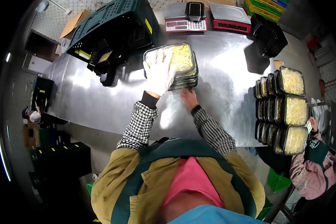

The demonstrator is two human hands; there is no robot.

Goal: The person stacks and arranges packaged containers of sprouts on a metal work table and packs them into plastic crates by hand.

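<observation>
My left hand (159, 74), in a white glove, lies with fingers spread on the clear lid of a black food tray (183, 56) filled with pale yellow shreds or noodles. That tray tops a stack of similar lidded trays (184, 83), which sits slightly askew beneath it. Bare and with its fingers apart, my right hand (190, 98) is at the near side of the stack, close to its lowest trays. Whether its fingertips touch the stack I cannot tell.
A tilted green crate (114, 22) holds black trays at the back left. Two red scales (186, 25) (230, 25) stand behind the stack; empty black trays (270, 39) are at right. Filled tray stacks (295, 108) line the metal table's (97, 108) right end, beside a co-worker in pink (308, 175).
</observation>
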